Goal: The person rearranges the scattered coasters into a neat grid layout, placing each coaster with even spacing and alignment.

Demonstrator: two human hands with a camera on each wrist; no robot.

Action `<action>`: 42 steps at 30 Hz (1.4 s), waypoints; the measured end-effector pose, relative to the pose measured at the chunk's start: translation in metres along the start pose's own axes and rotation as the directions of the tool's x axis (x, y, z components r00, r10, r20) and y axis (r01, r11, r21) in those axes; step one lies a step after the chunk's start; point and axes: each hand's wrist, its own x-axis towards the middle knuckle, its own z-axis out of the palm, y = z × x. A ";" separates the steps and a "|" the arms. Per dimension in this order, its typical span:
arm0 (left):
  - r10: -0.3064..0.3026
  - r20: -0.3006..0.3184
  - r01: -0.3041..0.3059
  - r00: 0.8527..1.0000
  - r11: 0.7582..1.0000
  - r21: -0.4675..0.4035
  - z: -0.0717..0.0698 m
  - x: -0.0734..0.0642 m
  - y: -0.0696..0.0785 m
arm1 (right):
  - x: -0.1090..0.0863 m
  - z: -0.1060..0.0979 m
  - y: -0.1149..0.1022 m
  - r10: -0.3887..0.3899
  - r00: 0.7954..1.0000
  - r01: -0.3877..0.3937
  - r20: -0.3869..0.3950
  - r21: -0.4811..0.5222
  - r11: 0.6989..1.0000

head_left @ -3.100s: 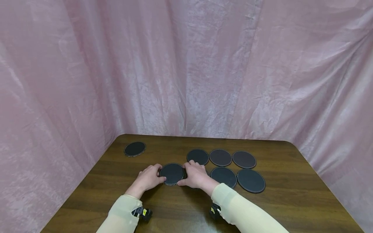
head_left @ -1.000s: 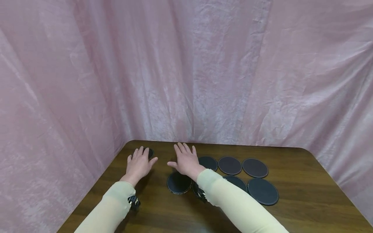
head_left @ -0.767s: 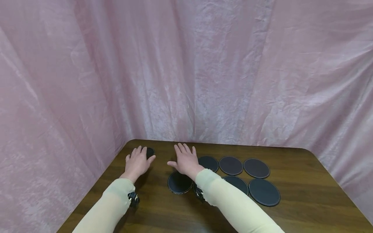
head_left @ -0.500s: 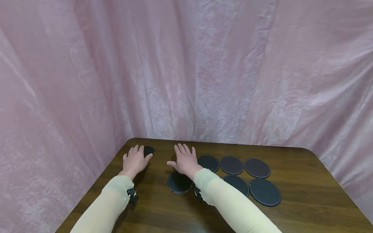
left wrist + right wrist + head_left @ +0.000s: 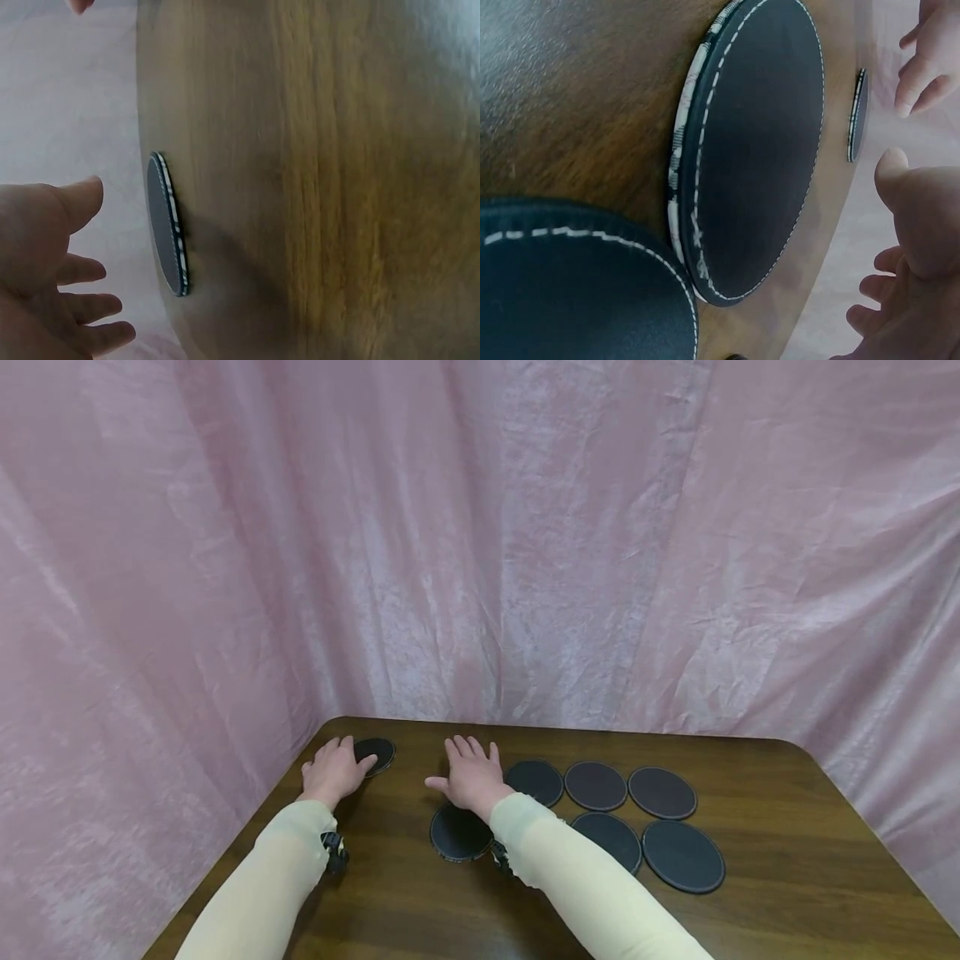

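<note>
A round dark coaster point(image 5: 377, 754) lies at the table's far left corner; its stitched, pale-patterned rim shows in the left wrist view. My left hand point(image 5: 330, 772) is over its left side, thumb spread; in the left wrist view this hand point(image 5: 45, 262) appears raised, apart from the coaster point(image 5: 166, 225). Palm down, my right hand point(image 5: 472, 777) hovers with fingers spread, holding nothing. Below it lies another coaster point(image 5: 459, 832), partly covered by the wrist; white stitching rings this coaster point(image 5: 761, 142) in the right wrist view.
Right of my right hand, several coasters lie in two rows, including a brownish coaster point(image 5: 596, 785) and a front coaster point(image 5: 683, 856). My right sleeve hides part of the front row. The wooden table point(image 5: 420, 910) ends at a pink curtain point(image 5: 480, 543).
Both hands have let go of the middle coaster they held 3.1 seconds ago and moved away from me. Lately my left hand has drifted left, uncovering more of the far left coaster.
</note>
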 end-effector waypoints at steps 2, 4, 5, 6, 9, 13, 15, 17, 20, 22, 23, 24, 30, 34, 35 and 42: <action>-0.005 0.006 0.005 1.000 1.000 0.006 0.000 0.001 -0.002 | 0.003 0.004 0.000 0.007 1.000 -0.007 0.020 -0.001 1.000; -0.009 0.013 0.009 1.000 1.000 0.010 0.001 0.001 -0.003 | 0.006 0.007 0.001 0.010 1.000 -0.010 0.025 -0.006 1.000; -0.011 0.014 0.010 1.000 1.000 0.009 0.001 0.002 -0.003 | 0.007 0.008 0.001 0.011 1.000 -0.011 0.025 -0.007 1.000; -0.013 0.016 0.013 1.000 1.000 0.008 0.002 0.003 -0.003 | 0.008 0.010 0.001 0.012 1.000 -0.012 0.024 -0.007 1.000; -0.022 0.027 0.022 0.999 1.000 -0.001 0.005 0.006 -0.006 | 0.008 0.012 0.002 0.017 0.999 -0.017 0.032 -0.007 1.000; -0.033 0.047 0.034 0.998 0.999 -0.013 0.011 0.009 -0.011 | 0.003 0.013 -0.001 0.021 0.999 -0.021 0.043 -0.004 1.000; -0.041 0.062 0.042 0.997 0.999 -0.017 0.012 0.008 -0.012 | -0.001 0.013 -0.003 0.014 0.999 -0.014 0.041 -0.004 1.000; -0.048 0.079 0.049 0.996 0.999 -0.019 0.013 0.006 -0.011 | -0.003 0.012 -0.004 0.005 0.999 -0.005 0.037 -0.005 1.000; -0.057 0.100 0.060 0.993 0.998 -0.024 0.015 0.006 -0.010 | -0.005 0.012 -0.005 -0.004 0.999 0.004 0.044 -0.001 1.000; -0.057 0.100 0.059 0.993 0.998 -0.022 0.016 0.006 -0.009 | -0.005 0.011 -0.005 -0.005 0.999 0.005 0.041 0.001 1.000; -0.057 0.099 0.060 0.993 0.998 -0.024 0.016 0.006 -0.009 | -0.005 0.010 -0.005 -0.006 0.999 0.006 0.038 0.003 1.000; -0.058 0.097 0.060 0.994 0.998 -0.021 0.016 0.006 -0.009 | -0.004 0.010 -0.005 -0.007 0.999 0.007 0.042 0.004 1.000; -0.068 0.105 0.069 0.992 0.998 -0.005 0.014 0.007 -0.014 | 0.000 0.011 -0.005 -0.020 0.999 0.019 0.046 0.016 1.000; -0.059 0.113 0.059 0.992 0.998 0.001 0.014 0.010 -0.017 | 0.001 0.010 -0.005 -0.021 0.999 0.021 0.040 0.009 1.000; -0.054 0.111 0.054 0.992 0.999 0.003 0.014 0.010 -0.017 | 0.001 0.009 -0.004 -0.019 0.999 0.019 0.039 0.006 1.000; 0.017 0.092 -0.018 0.996 1.000 0.011 0.017 0.018 -0.014 | 0.011 0.011 0.004 -0.002 1.000 0.002 0.027 -0.001 1.000</action>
